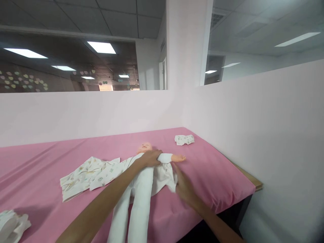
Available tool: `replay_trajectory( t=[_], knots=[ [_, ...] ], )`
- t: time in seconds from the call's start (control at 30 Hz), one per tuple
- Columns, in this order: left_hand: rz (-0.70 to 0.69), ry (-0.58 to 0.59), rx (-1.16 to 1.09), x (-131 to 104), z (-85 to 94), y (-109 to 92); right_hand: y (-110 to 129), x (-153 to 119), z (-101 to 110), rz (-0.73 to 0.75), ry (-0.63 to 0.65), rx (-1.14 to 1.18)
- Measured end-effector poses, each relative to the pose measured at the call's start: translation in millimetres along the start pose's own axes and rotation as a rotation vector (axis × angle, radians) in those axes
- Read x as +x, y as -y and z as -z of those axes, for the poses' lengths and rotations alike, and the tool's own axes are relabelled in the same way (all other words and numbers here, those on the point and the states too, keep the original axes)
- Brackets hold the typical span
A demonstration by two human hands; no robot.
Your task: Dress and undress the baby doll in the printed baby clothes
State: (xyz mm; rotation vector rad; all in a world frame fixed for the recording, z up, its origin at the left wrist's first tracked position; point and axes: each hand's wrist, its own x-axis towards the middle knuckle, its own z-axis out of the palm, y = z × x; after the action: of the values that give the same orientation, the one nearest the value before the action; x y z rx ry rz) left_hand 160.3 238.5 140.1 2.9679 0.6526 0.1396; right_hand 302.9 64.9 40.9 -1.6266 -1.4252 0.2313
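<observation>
A baby doll [142,185] with a white cloth body lies on its back, head toward the wall. Its bare plastic hand [179,158] sticks out to the right. My left hand [151,158] is closed over the doll's upper chest and the top of that arm; some of its fingers are hidden. A white patterned baby shirt [107,173] spreads out to the doll's left side in view, and part of it shows under the doll on the right. There my right hand [184,184] grips the loose edge of the shirt, below the doll's outstretched arm.
A pink sheet [202,175] covers the table, which stands in a corner against white walls [101,114]. A folded patterned cloth [184,139] lies at the back right. Another bunched white cloth [12,225] is at the lower left. The table's right edge is close to my right arm.
</observation>
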Motion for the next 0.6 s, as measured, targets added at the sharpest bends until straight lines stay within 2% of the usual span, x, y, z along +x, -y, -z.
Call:
replay_trajectory(
  t=[0.07, 0.17, 0.27, 0.43, 0.53, 0.6],
  knots=[
    [0.005, -0.007, -0.009, -1, 0.5, 1, -25, 13, 29, -0.102, -0.072, -0.2],
    [0.001, -0.012, -0.019, -1, 0.0, 1, -59, 31, 72, -0.221, -0.158, -0.377],
    [-0.017, -0.012, -0.025, 0, -0.9, -2, -81, 47, 91, -0.29, -0.208, -0.513],
    [-0.025, -0.012, -0.023, 0, -1.6, -5, -86, 63, 79, -0.29, -0.211, -0.578],
    [-0.016, -0.004, -0.023, 1, -2.5, -6, -70, 64, 62, -0.239, -0.222, -0.569],
    [-0.008, -0.002, -0.022, 3, -3.6, -6, -52, 61, 46, -0.128, -0.166, -0.537]
  ],
)
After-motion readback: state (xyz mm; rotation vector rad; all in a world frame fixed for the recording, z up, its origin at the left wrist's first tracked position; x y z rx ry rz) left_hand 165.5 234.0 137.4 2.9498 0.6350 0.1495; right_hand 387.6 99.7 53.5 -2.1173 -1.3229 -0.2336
